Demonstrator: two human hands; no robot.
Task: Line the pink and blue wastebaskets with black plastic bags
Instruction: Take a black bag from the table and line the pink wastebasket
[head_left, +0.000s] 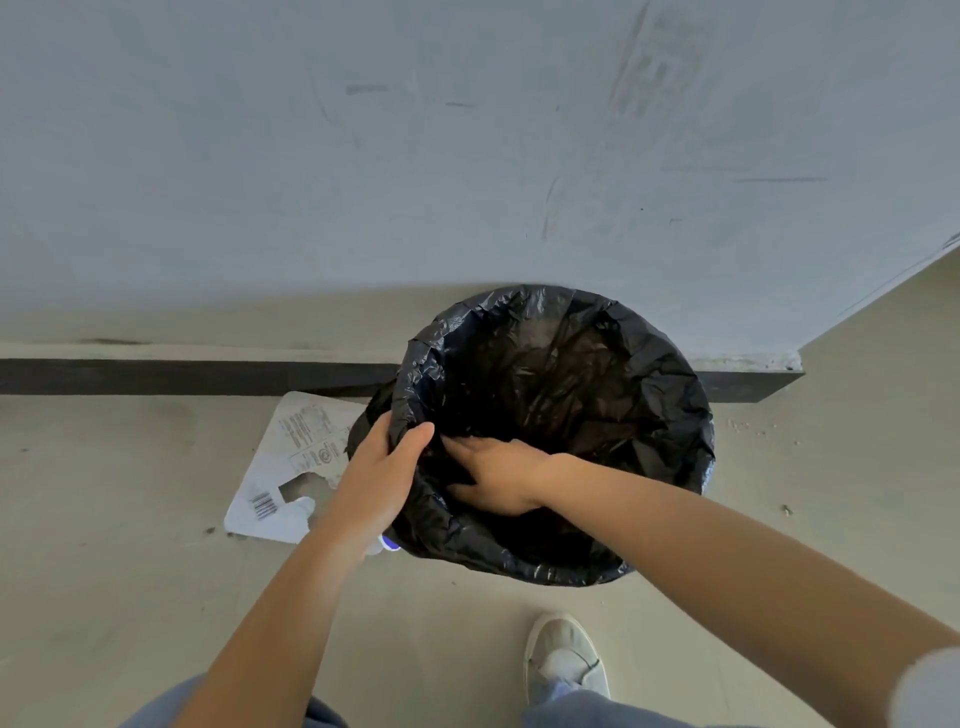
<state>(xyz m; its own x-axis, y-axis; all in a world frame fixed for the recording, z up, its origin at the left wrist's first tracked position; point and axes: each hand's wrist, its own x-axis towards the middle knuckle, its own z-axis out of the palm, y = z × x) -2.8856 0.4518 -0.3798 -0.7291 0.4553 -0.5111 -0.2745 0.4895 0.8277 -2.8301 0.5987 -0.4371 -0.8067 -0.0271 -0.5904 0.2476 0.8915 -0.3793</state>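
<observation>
A round wastebasket stands on the floor against the wall, wrapped over its whole rim by a black plastic bag (566, 415). Only a small blue patch of the wastebasket (389, 544) shows at its lower left. My left hand (382, 478) grips the bag's folded edge at the near-left rim, thumb inside. Reaching down inside the basket, my right hand (498, 475) lies flat against the bag's inner left wall, fingers spread. No pink wastebasket is in view.
A white printed plastic package (291, 467) lies on the floor just left of the basket. A dark baseboard (182, 376) runs along the grey wall behind. My right shoe (563, 657) stands on the concrete floor in front of the basket.
</observation>
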